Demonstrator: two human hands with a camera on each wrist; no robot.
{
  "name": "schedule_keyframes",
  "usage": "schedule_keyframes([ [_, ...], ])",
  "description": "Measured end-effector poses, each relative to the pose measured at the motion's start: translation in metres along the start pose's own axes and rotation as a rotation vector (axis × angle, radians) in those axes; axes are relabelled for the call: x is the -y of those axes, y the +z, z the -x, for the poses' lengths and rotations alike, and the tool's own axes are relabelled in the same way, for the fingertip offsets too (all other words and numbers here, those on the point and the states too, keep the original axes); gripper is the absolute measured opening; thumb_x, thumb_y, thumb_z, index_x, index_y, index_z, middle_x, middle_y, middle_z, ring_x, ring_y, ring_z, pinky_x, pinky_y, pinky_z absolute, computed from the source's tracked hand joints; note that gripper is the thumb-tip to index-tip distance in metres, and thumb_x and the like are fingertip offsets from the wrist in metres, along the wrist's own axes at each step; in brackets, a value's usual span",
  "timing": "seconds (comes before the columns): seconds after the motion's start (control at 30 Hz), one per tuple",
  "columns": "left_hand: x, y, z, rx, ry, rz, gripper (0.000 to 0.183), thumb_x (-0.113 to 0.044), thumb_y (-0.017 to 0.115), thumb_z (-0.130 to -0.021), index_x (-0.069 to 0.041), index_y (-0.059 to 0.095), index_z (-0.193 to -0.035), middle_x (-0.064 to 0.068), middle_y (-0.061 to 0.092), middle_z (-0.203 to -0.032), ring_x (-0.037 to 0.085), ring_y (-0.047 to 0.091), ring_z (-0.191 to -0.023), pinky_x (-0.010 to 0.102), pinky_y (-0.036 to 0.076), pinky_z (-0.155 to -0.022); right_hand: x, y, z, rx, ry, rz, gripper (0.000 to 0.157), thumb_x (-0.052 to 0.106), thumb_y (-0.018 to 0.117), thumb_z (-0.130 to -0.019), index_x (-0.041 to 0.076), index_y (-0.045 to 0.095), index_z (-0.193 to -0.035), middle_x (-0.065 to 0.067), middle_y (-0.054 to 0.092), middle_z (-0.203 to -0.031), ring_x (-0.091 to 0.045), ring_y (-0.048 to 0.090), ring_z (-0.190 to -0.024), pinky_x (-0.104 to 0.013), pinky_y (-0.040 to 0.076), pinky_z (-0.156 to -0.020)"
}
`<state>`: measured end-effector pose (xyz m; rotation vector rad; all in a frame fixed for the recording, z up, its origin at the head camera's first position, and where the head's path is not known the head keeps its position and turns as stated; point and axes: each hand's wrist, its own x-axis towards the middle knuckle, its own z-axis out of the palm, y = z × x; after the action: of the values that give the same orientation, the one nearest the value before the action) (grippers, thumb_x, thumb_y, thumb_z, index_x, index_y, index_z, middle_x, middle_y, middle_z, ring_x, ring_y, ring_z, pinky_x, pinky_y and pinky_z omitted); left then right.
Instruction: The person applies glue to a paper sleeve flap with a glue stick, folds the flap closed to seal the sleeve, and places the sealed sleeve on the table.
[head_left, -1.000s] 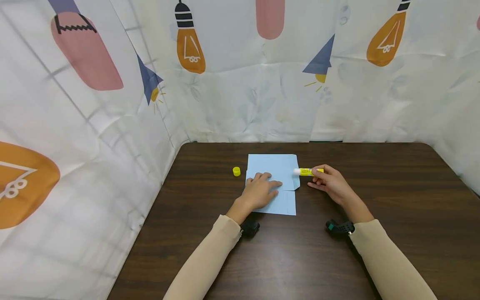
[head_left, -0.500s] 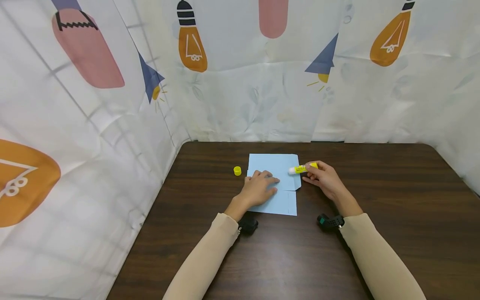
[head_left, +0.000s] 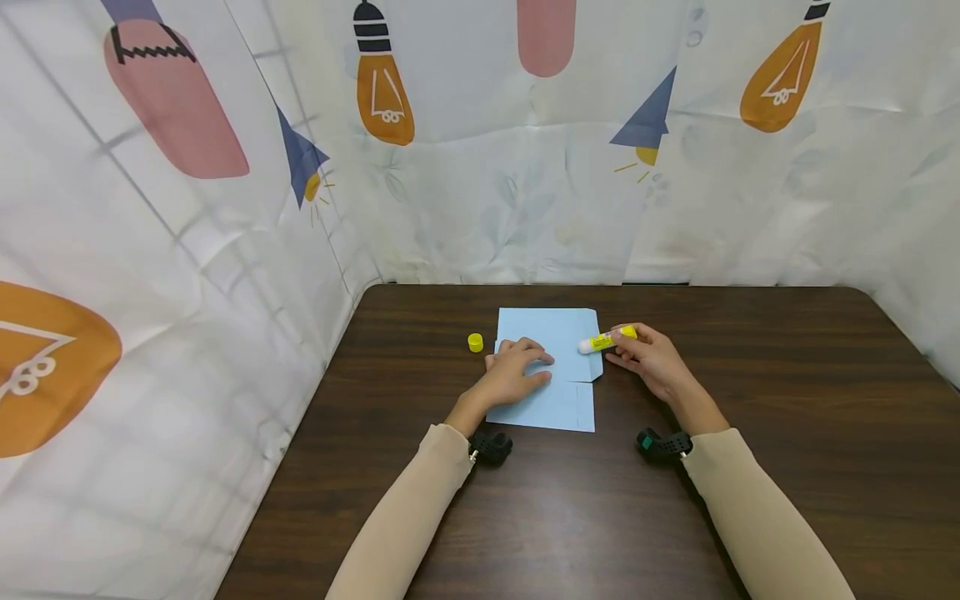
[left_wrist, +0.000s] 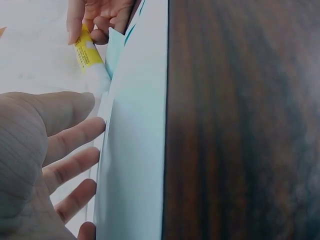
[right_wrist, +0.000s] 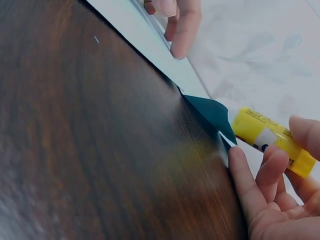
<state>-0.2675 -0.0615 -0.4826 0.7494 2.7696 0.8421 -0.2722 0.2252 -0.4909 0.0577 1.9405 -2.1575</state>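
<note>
A light blue sheet of cut paper (head_left: 558, 329) with a tabbed right edge and a slit lies on the dark table. My left hand (head_left: 512, 372) rests on its left part, fingers spread and fingertips on the paper in the left wrist view. Between thumb and fingers my right hand (head_left: 651, 360) pinches a yellow glue stick (head_left: 609, 339), its white end tilted down at the paper's right side. In the right wrist view one lower finger touches the raised flap (right_wrist: 212, 112) of the paper, beside the glue stick (right_wrist: 270, 137).
A yellow cap (head_left: 476, 342) stands on the table (head_left: 420, 392) just left of the paper. A white patterned curtain (head_left: 480, 200) hangs behind the table's far edge and along its left side.
My right hand has moved left, carrying the glue stick from the paper's right edge inward over the paper and tilting it. My left hand has shifted slightly left.
</note>
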Motion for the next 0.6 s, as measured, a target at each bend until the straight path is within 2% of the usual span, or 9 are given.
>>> schedule_keyframes([
  [0.23,0.0043,-0.0001,-0.0011,0.01,0.001,0.032,0.033,-0.032,0.062,-0.102,-0.023,0.068,-0.133,0.002,0.053,-0.148,0.033,0.038,-0.136,0.055,0.026,-0.099,0.0014,-0.0017,0.0026,0.037,-0.006,0.02,0.066,0.029,0.061,-0.104,-0.005,0.035,-0.154,0.001,0.052,-0.098,-0.008,0.055,-0.088,-0.029,0.054,-0.099],
  [0.6,0.0068,-0.0008,-0.0004,0.017,0.012,0.06,0.033,-0.014,0.059,-0.103,-0.021,0.068,-0.134,0.002,0.051,-0.151,0.036,0.035,-0.14,0.057,0.025,-0.103,-0.0023,-0.0031,0.0001,0.03,-0.015,0.091,0.06,0.033,0.059,-0.104,-0.002,0.042,-0.15,0.002,0.053,-0.095,-0.009,0.056,-0.09,-0.025,0.055,-0.096],
])
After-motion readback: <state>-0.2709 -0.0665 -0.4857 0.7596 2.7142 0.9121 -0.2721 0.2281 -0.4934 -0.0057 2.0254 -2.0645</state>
